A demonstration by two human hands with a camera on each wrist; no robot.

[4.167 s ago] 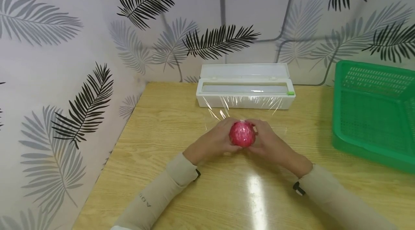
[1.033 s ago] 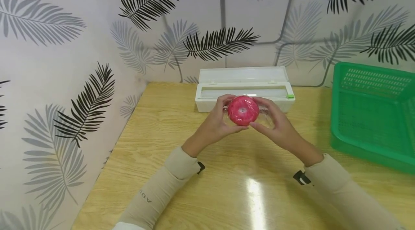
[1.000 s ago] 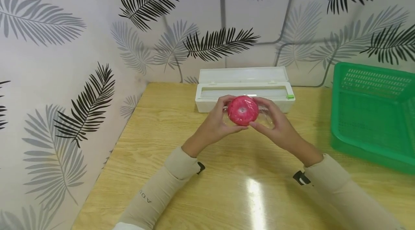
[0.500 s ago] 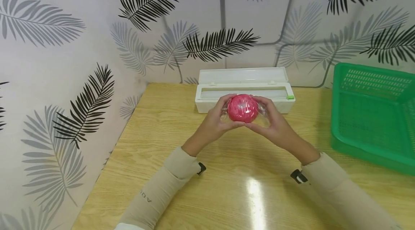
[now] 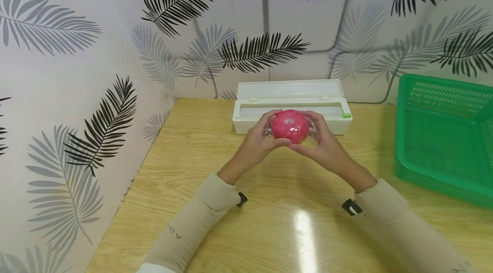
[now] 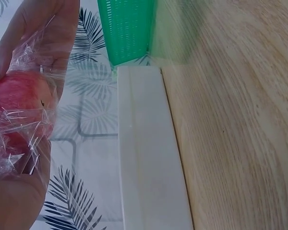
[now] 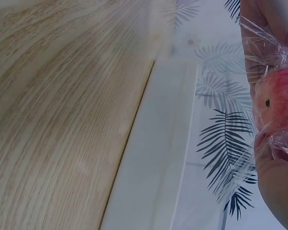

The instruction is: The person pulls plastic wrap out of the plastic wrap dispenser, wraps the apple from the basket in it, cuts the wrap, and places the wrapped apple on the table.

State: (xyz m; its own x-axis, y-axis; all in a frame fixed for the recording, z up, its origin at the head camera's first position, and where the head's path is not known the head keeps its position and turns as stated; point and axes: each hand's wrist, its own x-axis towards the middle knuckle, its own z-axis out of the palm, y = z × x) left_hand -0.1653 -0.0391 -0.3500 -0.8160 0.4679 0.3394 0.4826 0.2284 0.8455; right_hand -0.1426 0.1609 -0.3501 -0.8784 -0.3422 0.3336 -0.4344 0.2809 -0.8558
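In the head view, the left hand (image 5: 256, 142) and right hand (image 5: 327, 144) are clamped on a round, red fruit (image 5: 290, 125) in clear plastic film (image 5: 313, 132), thumbs at its near side. It is held before a long white box (image 5: 246, 127) with raised lid; a green plastic basket (image 5: 423, 181) stands right on the pale wooden table (image 5: 200, 149). In the left wrist view, film crumples across the fruit. In the right wrist view, the fruit shows a small dark spot.
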